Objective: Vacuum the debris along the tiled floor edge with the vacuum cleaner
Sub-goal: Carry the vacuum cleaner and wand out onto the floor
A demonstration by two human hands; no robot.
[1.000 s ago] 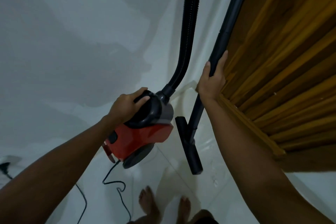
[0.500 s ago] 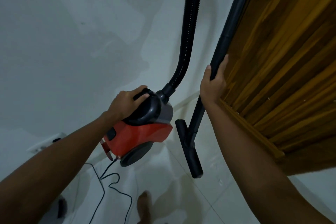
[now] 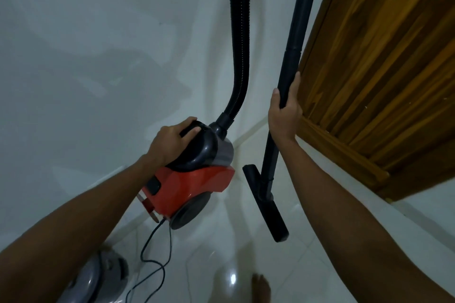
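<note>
since a moment ago the view has tipped down and a grey round object (image 3: 98,280) has come into the lower left corner, blurred, while the bare foot (image 3: 261,288) now shows at the bottom edge near the middle; both of my grips look unchanged.

my left hand (image 3: 172,141) is curled over the dark handle on top of the vacuum cleaner (image 3: 194,174), fingers wrapped round the front of the handle and thumb side toward me. the red body hangs tilted under that grip, its wheel facing down and toward me, and i cannot tell whether it touches the floor. my right hand (image 3: 285,113) is closed round the black wand (image 3: 293,61), thumb up along the near side and fingers hooked round the far side, just below the joint where the tube steps wider. the wand runs steeply up past the top of the view and down to the floor nozzle (image 3: 267,206), a long narrow black bar lying over the white tiled floor (image 3: 221,253) just right of the red body.

the ribbed hose (image 3: 240,44) rises from the front of the vacuum cleaner, bends and goes straight up out of view, beside the wand but apart from it. a thin black power cord (image 3: 157,253) trails from the rear of the body and loops across the tiles toward me. the wooden door (image 3: 384,69) stands close on my right, its lower frame just behind my right wrist. the pale wall (image 3: 98,56) fills the left side and meets the floor at a line running behind the vacuum cleaner.
</note>
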